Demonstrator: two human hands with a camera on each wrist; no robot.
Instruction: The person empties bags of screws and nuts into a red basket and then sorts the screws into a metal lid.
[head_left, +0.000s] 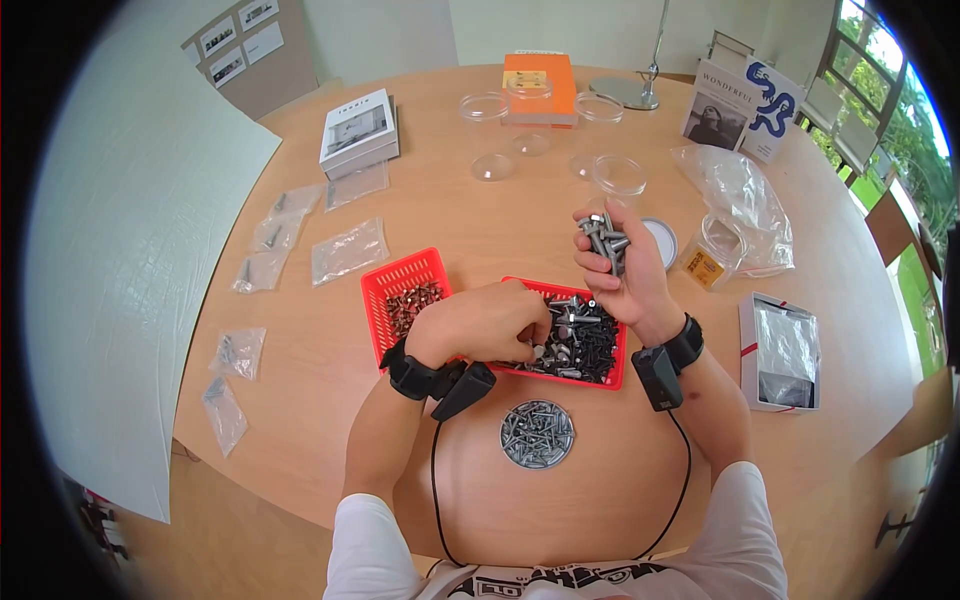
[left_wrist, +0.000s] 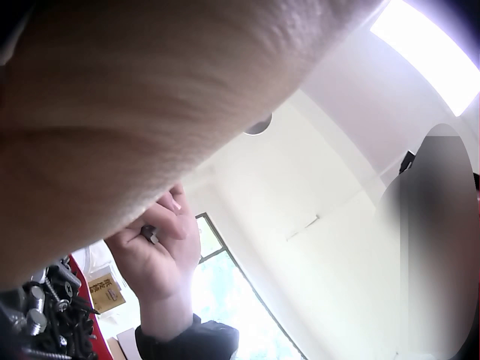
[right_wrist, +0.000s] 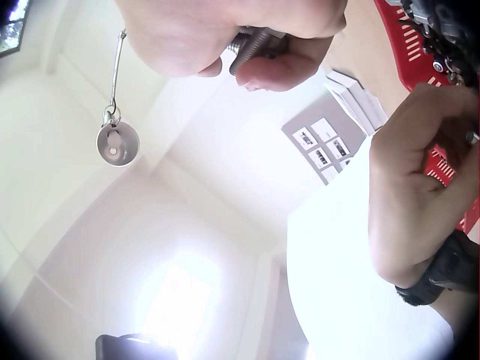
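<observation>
My right hand is raised over the right end of a red basket, its fingers curled round a bundle of silver bolts. In the right wrist view bolt shanks stick out between its fingers. My left hand reaches down into the same basket with bent fingers. At its fingertips is a silver bolt, partly hidden by the hand. Silver bolts and black screws lie mixed in this basket. A round dish of silver screws stands in front of it.
Left of my left hand, a second red basket holds copper-coloured pieces. Clear dishes, a plastic bag and an open box stand beyond and to the right. Small bags and books lie left.
</observation>
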